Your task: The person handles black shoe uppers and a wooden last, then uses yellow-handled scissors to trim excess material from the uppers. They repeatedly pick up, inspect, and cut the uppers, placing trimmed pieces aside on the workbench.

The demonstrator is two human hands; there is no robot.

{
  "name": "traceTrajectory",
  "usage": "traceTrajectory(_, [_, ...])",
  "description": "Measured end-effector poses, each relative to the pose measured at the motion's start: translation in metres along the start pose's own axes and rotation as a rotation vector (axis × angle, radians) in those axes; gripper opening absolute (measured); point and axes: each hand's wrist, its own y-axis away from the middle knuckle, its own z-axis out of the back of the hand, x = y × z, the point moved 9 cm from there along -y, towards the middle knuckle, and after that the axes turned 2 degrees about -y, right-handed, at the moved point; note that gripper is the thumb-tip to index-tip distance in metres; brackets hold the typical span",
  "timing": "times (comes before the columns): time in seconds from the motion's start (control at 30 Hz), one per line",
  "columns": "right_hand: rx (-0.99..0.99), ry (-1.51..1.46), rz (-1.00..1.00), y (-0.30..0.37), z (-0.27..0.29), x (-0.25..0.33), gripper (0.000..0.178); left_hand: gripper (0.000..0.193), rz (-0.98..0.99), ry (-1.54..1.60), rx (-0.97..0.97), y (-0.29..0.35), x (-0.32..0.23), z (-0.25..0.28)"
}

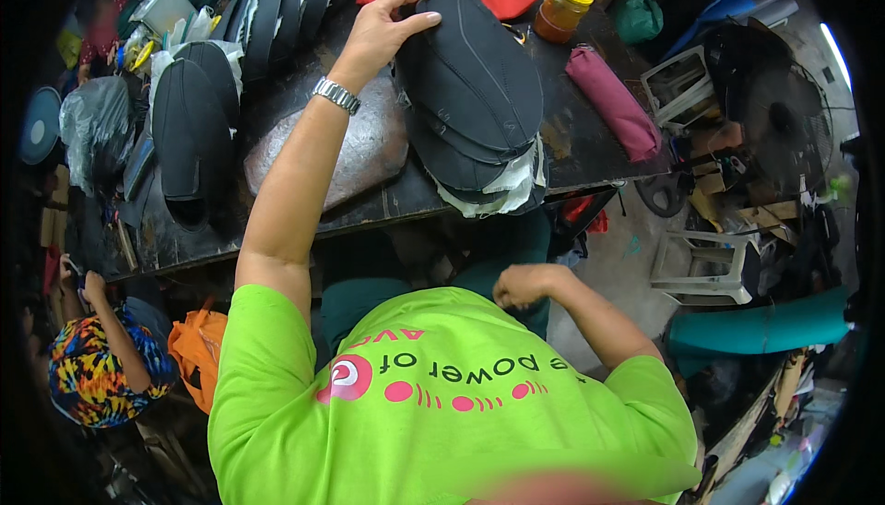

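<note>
Checking the left hand [380, 33]: what are the fingers on?

Far end of the black stack [479, 81]. Thumb out straight over the top piece, index at its far rim, small gap between the two. Other fingers mostly hidden. Contact yes; firm grip, cannot tell.

Stack location?

Right part of the surface [350, 212], low end at the near edge. Layered oval pieces, white lining [509, 182] poking out at the low end.

Right hand [525, 285]?

Off the surface, past the near edge, in front of the green shirt [516, 357]. Fingers curled in loosely. Palm hidden, so cannot tell if it has hold of anything.

Neighbours?

Silver slab [369, 150] just left of the stack, magenta roll [613, 104] near the right edge, yellow-lidded jar [564, 11] farther back, second black stack [194, 127] at the near edge, well left.
</note>
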Motion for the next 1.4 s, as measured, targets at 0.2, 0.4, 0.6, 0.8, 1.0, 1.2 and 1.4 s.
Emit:
traceTrajectory(0.2, [-0.525,0.032,0.247,0.101,0.105,0.075,0.034,0.034,0.067,0.211,0.071,0.001,0.011,0.006])
traceTrajectory(0.4, [-0.723,-0.599,0.572,0.170,0.152,0.105,0.020,0.021,0.154,0.873,-0.078,-0.010,0.031,0.028])
traceTrajectory(0.6, [-1.332,-0.769,0.641,0.187,0.191,0.051,0.017,0.018,-0.009,0.989,-0.046,0.012,-0.004,0.105])
traceTrajectory(0.8, [-1.594,-0.852,0.498,0.169,0.217,0.003,0.030,0.016,0.119,0.120,0.072,0.072,0.020,0.144])
traceTrajectory(1.0, [-1.600,-0.547,0.252,0.131,0.239,0.016,0.081,0.051,0.164,-0.581,-0.125,0.119,0.015,0.130])
traceTrajectory(1.2, [-1.456,-0.893,0.277,0.104,0.244,0.000,0.098,0.063,0.163,0.182,-0.013,0.129,-0.018,0.053])
traceTrajectory(1.4, [-1.236,-0.896,0.321,0.098,0.247,0.016,0.079,0.111,0.584,0.891,0.056,0.155,0.016,-0.064])
